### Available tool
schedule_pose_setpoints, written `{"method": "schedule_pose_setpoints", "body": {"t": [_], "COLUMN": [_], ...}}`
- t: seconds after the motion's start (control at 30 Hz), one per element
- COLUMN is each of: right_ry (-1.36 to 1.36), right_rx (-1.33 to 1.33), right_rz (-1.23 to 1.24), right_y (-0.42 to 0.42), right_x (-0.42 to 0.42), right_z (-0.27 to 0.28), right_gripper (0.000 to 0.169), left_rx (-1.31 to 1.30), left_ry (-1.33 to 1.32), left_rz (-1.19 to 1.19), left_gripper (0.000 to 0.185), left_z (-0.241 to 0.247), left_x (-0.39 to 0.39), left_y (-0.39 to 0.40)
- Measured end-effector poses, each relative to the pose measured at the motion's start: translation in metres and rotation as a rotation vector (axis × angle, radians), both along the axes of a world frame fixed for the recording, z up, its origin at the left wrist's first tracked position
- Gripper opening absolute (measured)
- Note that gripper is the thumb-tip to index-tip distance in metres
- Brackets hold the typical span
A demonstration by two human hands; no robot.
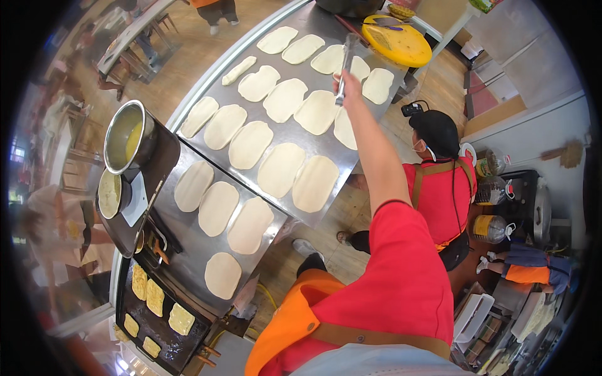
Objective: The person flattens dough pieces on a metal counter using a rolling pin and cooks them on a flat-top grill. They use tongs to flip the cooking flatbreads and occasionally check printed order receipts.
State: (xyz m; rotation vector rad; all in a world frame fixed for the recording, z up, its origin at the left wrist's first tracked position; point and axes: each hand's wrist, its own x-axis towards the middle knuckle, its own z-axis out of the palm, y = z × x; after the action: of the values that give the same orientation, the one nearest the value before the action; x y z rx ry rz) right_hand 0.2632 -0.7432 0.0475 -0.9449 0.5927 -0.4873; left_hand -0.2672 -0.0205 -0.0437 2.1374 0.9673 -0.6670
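Note:
My right hand reaches out over the far right part of the steel table and is closed on the handle of a metal tool, whose upper end is blurred. Beneath and around it lie flattened pieces of dough in rows, one of them just left of my wrist. More flat dough pieces rest on the nearer steel counter. A narrow, folded or rolled dough piece lies near the table's far left edge. My left hand is out of view.
A yellow round board with knives stands at the far right corner. Left, a dark tray holds a steel bowl of yellow liquid and a smaller bowl. Flatbreads lie on a griddle. A co-worker in red is close on the right.

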Motion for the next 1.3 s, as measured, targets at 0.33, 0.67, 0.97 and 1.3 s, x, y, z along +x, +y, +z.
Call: {"method": "schedule_pose_setpoints", "body": {"t": [0.33, 0.67, 0.97, 1.3], "right_ry": [0.035, -0.03, 0.115, 0.559], "right_rx": [0.124, 0.1, -0.15, -0.279], "right_rz": [0.03, 0.66, 2.39, 2.444], "right_y": [0.072, 0.187, 0.449, 0.715], "right_x": [-0.064, -0.129, -0.284, -0.432], "right_z": [0.013, 0.101, 0.114, 0.095], "right_gripper": [0.023, 0.037, 0.05, 0.038], "left_rx": [-0.122, -0.119, 0.027, 0.073], "left_ry": [0.039, 0.001, -0.256, -0.276], "left_rz": [0.02, 0.165, 0.504, 0.839], "left_gripper": [0.025, 0.018, 0.035, 0.04], "left_z": [-0.015, -0.047, -0.037, -0.037], "left_x": [-0.021, -0.2, -0.198, -0.292], "left_y": [0.0, 0.014, -0.055, -0.051]}}
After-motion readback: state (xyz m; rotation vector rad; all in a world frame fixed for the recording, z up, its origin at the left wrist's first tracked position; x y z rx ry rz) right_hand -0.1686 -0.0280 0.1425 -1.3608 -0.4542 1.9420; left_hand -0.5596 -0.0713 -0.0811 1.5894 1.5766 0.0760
